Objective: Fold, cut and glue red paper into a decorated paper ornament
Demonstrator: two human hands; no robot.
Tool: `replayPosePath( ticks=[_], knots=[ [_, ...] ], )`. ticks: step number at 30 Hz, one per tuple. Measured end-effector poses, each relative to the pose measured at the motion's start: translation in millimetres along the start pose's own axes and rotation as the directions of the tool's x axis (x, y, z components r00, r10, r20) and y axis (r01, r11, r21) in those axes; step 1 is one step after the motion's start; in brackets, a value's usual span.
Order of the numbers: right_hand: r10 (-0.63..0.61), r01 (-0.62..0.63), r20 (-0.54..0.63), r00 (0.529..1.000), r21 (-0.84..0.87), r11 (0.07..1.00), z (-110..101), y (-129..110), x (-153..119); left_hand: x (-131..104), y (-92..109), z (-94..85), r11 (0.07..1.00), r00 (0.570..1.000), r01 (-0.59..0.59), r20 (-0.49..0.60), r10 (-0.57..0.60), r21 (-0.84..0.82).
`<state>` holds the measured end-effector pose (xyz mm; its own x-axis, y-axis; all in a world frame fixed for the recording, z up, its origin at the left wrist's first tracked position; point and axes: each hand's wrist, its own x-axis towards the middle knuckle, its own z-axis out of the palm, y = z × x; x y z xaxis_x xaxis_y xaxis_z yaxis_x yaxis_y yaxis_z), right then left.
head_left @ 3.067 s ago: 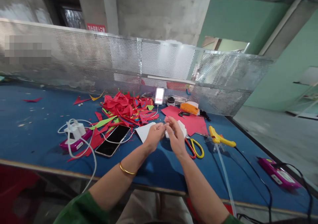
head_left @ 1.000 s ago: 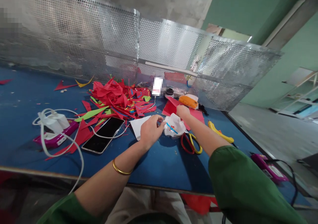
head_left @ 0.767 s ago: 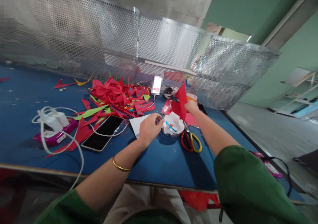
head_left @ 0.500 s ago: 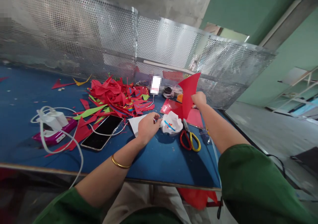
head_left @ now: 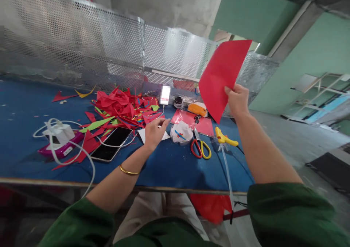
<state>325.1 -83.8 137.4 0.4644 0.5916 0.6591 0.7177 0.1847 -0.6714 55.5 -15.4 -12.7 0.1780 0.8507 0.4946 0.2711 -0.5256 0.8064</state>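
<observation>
Red sheet (head_left: pixel 224 73) raised, right hand (head_left: pixel 239 99) pinching its edge.
Light pinch best, avoids creasing; left hand (head_left: pixel 155 134) half-curled near white paper cup (head_left: pixel 181 133), grip unclear.

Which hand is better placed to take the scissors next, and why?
Probably the left hand: it looks empty and is low, left of the scissors, while the right hand holds up a red paper sheet.
</observation>
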Motion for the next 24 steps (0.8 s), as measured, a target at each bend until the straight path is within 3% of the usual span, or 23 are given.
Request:
replayPosePath(
  ticks=[2,4,7,9,11,15,18,20,22,24],
  knots=[
    [0.018,-0.021,0.034,0.999,0.112,0.993,-12,-20,-28,5,5,-3.9,0.993,1.000,0.001,-0.014,-0.002,-0.117],
    [0.043,-0.081,0.133,0.990,0.298,0.951,-22,-37,-60,10,13,-10.4,0.938,0.999,0.051,0.013,-0.049,-0.342],
    [0.116,-0.220,0.234,0.965,0.493,0.842,-28,-52,-107,9,29,-27.8,0.840,0.974,0.141,0.225,-0.023,-0.525],
    [0.185,-0.328,0.305,0.934,0.529,0.783,-26,-54,-134,1,41,-43.5,0.793,0.923,0.169,0.376,0.081,-0.585],
    [0.241,-0.420,0.366,0.899,0.561,0.713,-20,-53,-156,-10,51,-59.7,0.740,0.900,0.221,0.425,0.096,-0.635],
    [0.282,-0.525,0.459,0.842,0.582,0.621,-3,-50,-190,-32,62,-86.3,0.737,0.944,0.177,0.324,0.060,-0.652],
    [0.222,-0.517,0.525,0.822,0.521,0.679,10,-45,-207,-46,66,-106.7,0.758,0.948,0.303,0.260,-0.181,-0.577],
    [0.189,-0.403,0.493,0.849,0.373,0.836,17,-36,-213,-55,69,-125.6,0.739,0.921,0.387,0.188,-0.341,-0.552],
    [0.182,-0.258,0.396,0.900,0.147,0.955,22,-23,-212,-65,75,-148.9,0.746,0.904,0.388,0.066,-0.422,-0.540],
    [0.130,-0.081,0.313,0.941,-0.166,0.983,28,-8,-207,-77,81,-173.6,0.801,0.877,0.358,-0.121,-0.465,-0.480]
  ],
)
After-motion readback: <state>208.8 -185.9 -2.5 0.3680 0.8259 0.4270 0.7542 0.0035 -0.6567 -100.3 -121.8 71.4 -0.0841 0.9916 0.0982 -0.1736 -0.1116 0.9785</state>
